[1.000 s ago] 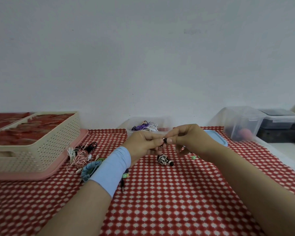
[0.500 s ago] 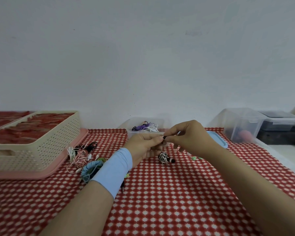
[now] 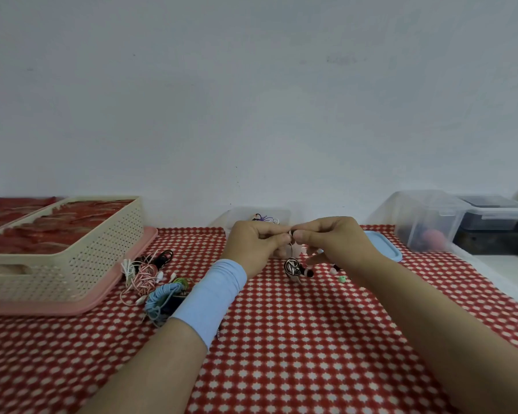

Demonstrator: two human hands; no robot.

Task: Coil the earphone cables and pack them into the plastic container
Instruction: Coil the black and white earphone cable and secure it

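Both forearms reach forward over the checked tablecloth [image 3: 296, 339]. Left hand [image 3: 253, 245] and right hand [image 3: 329, 239] meet thumb-to-thumb, fingers curled, pinching a dark earbud end between them. A striped earphone coil [image 3: 292, 266] dangles below on a thin cable. Clear plastic container [image 3: 283, 215] sits right behind the hands, cables inside. Loose earphone pile [image 3: 151, 279] lies left.

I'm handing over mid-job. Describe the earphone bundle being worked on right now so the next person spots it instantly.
On the red checked tablecloth, find the two hands meeting in front of the small clear container. Hanging just below them is a tight black-and-white striped coil. Unlike the pink and blue bundles lying loose to the left, it dangles from the fingers.
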